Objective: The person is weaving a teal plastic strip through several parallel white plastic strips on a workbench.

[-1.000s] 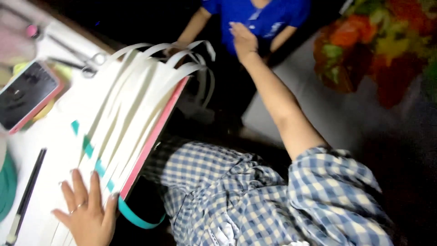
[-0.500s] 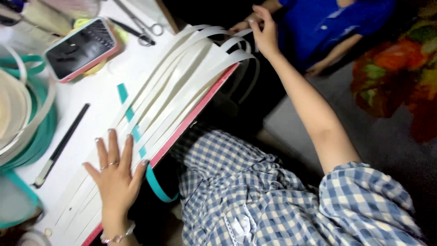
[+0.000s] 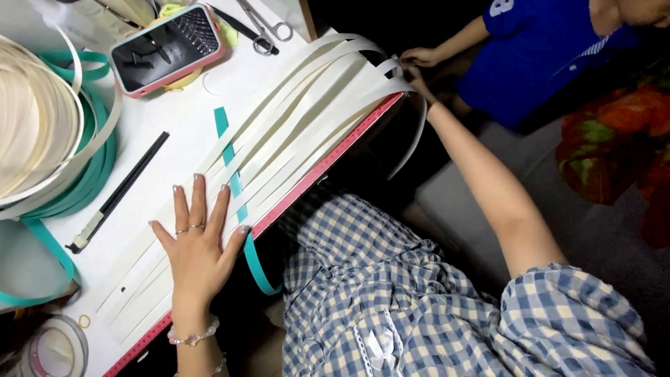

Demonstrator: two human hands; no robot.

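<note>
We take this for a home craft corner rather than a shop or factory. Our white worktop point(image 3: 174, 132) carries handwork supplies: long cream strips point(image 3: 293, 119) fanned toward one o'clock, coils of cream and teal band point(image 3: 42, 139) at nine o'clock, a tape roll point(image 3: 49, 349) at seven o'clock, and scissors point(image 3: 262, 31) beside a phone in a pink case point(image 3: 167, 47) at eleven o'clock. A bright flowered cushion or cloth point(image 3: 614, 146) at three o'clock and a second person in a blue shirt point(image 3: 537, 56) close by at one o'clock give it a domestic feel.
</note>
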